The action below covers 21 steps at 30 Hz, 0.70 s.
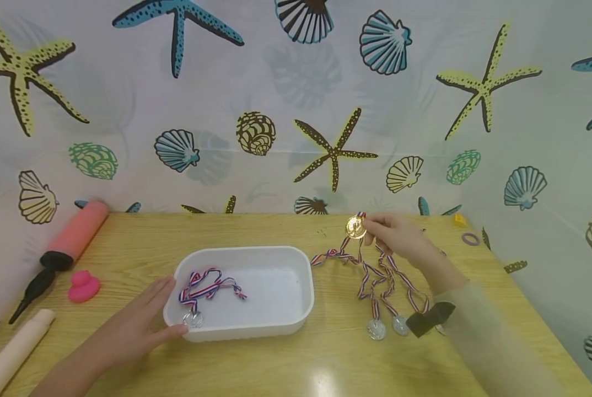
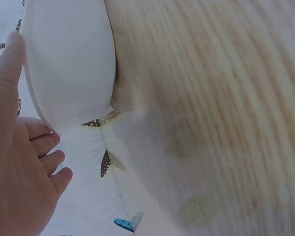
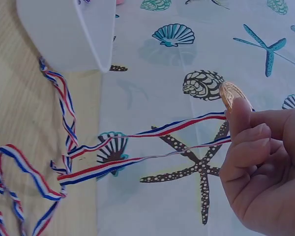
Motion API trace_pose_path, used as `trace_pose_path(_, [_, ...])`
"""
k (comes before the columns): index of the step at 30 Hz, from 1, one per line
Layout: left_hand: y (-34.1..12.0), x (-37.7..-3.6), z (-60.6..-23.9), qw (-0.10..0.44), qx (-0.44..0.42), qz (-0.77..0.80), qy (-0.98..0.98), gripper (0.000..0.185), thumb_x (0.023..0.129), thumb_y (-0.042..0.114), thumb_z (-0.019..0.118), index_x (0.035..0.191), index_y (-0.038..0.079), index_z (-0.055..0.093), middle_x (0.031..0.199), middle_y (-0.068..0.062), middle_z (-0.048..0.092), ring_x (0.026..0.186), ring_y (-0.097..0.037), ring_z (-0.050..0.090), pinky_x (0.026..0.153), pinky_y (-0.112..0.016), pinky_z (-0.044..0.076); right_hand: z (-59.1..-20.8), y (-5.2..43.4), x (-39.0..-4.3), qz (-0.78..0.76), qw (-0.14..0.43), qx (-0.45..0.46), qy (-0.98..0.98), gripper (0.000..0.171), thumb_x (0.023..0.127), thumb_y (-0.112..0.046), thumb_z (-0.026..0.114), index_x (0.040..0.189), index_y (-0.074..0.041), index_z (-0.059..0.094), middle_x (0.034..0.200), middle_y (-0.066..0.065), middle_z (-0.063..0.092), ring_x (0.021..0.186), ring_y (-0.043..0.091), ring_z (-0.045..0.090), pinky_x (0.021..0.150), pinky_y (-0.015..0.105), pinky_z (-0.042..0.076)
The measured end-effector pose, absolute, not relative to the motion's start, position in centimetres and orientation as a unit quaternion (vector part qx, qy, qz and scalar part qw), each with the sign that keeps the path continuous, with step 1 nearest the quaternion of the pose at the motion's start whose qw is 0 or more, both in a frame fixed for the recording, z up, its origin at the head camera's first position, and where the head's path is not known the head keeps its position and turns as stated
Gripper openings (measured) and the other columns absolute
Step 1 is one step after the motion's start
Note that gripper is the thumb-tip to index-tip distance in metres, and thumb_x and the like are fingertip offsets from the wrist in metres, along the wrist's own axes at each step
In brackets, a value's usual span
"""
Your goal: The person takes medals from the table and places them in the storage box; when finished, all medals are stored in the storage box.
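Left hand (image 1: 137, 325): nearest the head camera, at 7 o'clock on the wooden table (image 1: 296, 364); fingers straight and spread, resting against the near left corner of the white tub (image 1: 296, 309), holding nothing.

White tub: centre of the table; contains one silver medal (image 1: 193, 318) with a red-white-blue ribbon (image 1: 206, 285).

Right hand (image 1: 400, 237): at 2 o'clock from the tub, raised above the table; thumb and fingertips pinch a gold medal (image 1: 356, 227), whose striped ribbon (image 3: 152, 147) trails down to the tabletop.

Loose silver medals (image 1: 387, 327): on the table at 3 o'clock from the tub, their ribbons tangled below the right hand.

At 9 o'clock: a pink hand pump (image 1: 60, 251), a pink duck (image 1: 84, 286), and a cream roller (image 1: 13, 353).

Backdrop: seashell curtain (image 1: 296, 110).
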State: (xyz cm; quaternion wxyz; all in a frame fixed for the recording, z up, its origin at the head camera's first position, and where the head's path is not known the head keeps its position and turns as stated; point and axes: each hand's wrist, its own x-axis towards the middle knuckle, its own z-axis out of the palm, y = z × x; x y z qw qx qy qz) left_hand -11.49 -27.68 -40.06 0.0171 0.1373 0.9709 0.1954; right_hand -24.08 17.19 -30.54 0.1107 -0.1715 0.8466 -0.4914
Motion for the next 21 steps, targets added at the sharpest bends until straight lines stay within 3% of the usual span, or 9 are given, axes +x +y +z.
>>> trace_pose_path(8, [-27.7, -11.5, -40.0, 0.016, 0.137, 0.197, 0.971, 0.091, 0.082, 0.056, 0.059, 0.144, -0.002, 0.024, 0.147, -0.023, 0.02, 0.132, -0.043, 0.017, 0.099, -0.062, 0.023, -25.9, 15.9, -25.4, -0.501, 0.073, -0.178, 0.844, 0.032, 0.097, -0.028, 0.048, 0.112, -0.002, 0.059, 0.077, 0.006, 0.06, 0.047, 0.01, 0.036, 0.048, 0.024, 0.035])
trace_pose_path(21, [-27.7, -11.4, -40.1, 0.016, 0.137, 0.199, 0.97, 0.092, 0.082, 0.057, 0.058, 0.144, -0.002, 0.023, 0.147, -0.022, 0.02, 0.132, -0.043, 0.017, 0.098, -0.062, 0.023, -18.9, 13.1, -26.7, -0.527, -0.008, -0.213, 0.822, 0.03, 0.096, -0.026, 0.049, 0.104, 0.001, 0.061, 0.071, 0.004, 0.057, 0.048, 0.011, 0.035, 0.046, 0.023, 0.034])
